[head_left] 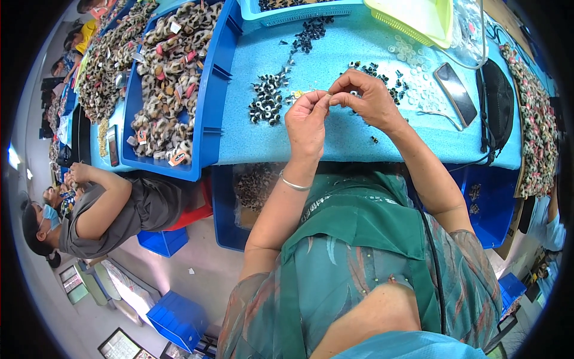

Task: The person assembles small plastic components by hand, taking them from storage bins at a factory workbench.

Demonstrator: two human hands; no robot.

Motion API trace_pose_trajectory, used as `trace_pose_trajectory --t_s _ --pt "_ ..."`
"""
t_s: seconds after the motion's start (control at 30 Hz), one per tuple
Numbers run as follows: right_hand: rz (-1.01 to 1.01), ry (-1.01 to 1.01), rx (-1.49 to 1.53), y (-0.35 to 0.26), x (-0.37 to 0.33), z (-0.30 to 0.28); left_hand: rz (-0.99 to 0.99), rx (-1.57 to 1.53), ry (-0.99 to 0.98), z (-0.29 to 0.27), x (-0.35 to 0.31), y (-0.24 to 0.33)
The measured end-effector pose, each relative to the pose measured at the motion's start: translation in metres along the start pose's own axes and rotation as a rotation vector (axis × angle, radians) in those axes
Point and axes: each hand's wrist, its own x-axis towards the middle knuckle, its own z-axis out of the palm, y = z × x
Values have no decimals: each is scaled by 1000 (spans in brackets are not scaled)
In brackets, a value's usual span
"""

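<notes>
Over the front of the blue-covered table, my left hand (306, 124) and my right hand (369, 103) meet fingertip to fingertip. Both are closed in a pinch. Whatever lies between the fingertips is too small and too covered to make out. Just left of my left hand is a pile of small black-and-white plastic toy eyes (269, 102). Black stemmed pieces (310, 37) trail away from it toward the back. More dark pieces (397, 90) lie scattered behind and beside my right hand. Clear plastic discs (421, 84) are spread farther right.
A blue tray (209, 96) heaped with spotted plush pieces (170, 72) stands at left. Blue (299, 13) and yellow-green (412, 21) baskets sit at the back. A phone (455, 93), metal tweezers (441, 116) and a black pouch (497, 105) lie right. A co-worker (101, 203) sits left.
</notes>
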Motion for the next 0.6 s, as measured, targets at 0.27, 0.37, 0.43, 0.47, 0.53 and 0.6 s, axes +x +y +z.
trace_pose_trajectory --t_s 0.27,0.37,0.43,0.47,0.53,0.6 --pt "-22 48 -47 2 8 -9 25 99 -69 7 0 11" --pt "-108 55 -306 -1 17 -24 195 410 -20 -15 7 13" --pt "-119 40 -576 2 25 -35 447 731 102 -39 14 15" --pt "-115 38 -574 4 30 -36 441 732 102 -47 14 17" --pt "-224 14 -844 7 42 -34 601 983 137 -55 15 22" --pt "-244 30 -827 16 59 -21 655 1033 126 -58 19 19"
